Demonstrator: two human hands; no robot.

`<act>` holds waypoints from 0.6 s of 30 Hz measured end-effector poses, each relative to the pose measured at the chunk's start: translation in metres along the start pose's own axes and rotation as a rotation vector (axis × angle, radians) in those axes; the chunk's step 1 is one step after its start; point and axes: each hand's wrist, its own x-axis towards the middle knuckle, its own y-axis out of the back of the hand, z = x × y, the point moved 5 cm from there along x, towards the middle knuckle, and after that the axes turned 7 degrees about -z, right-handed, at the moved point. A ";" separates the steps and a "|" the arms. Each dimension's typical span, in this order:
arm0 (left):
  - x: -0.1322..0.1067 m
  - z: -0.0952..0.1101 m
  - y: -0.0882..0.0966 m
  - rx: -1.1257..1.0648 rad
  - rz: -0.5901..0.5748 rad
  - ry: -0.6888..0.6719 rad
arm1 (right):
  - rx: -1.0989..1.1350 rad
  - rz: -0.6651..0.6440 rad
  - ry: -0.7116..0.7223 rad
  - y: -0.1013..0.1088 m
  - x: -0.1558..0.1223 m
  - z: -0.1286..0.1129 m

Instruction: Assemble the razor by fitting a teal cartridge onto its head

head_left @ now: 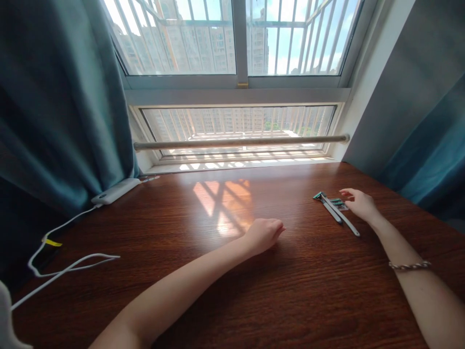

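Note:
My left hand [264,236] rests on the brown wooden table with its fingers curled in, and no object shows in it. My right hand [359,203] is at the right, just above the tabletop, its thumb and fingers apart and holding nothing. Close to those fingertips lies a clear pack of razor cartridges [338,203] with green strips. Left of the pack is a razor [343,218] with a long pale handle and a green-edged head. A second, shorter grey handle [332,212] lies alongside it; whether it carries a head of its own I cannot tell.
A white power strip [116,191] stands by the blue curtain [69,97] at the left, its white cable [72,267] looping over the table [308,295]. A rail [240,142] crosses the window at the back. A white object [7,320] pokes in at bottom left.

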 end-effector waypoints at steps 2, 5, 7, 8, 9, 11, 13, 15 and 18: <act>0.029 0.017 -0.009 0.082 -0.026 -0.094 | -0.008 -0.076 0.022 -0.002 0.004 0.013; 0.069 0.042 -0.027 0.166 -0.037 -0.210 | 0.014 -0.212 0.027 -0.011 0.005 0.027; 0.091 0.061 -0.041 0.320 -0.014 -0.346 | 0.036 -0.282 0.014 -0.015 0.004 0.036; 0.100 0.069 -0.048 0.421 0.023 -0.405 | 0.045 -0.305 0.007 -0.017 0.004 0.040; 0.109 0.076 -0.055 0.499 0.053 -0.451 | 0.054 -0.322 0.003 -0.017 0.004 0.044; 0.126 0.086 -0.068 0.572 0.074 -0.515 | 0.070 -0.346 0.002 -0.018 0.005 0.050; 0.142 0.091 -0.079 0.588 0.062 -0.550 | 0.083 -0.360 0.003 -0.018 0.008 0.054; 0.154 0.095 -0.087 0.602 0.044 -0.600 | 0.090 -0.359 0.003 -0.019 0.011 0.058; 0.167 0.099 -0.096 0.638 0.026 -0.668 | 0.098 -0.354 0.001 -0.022 0.015 0.063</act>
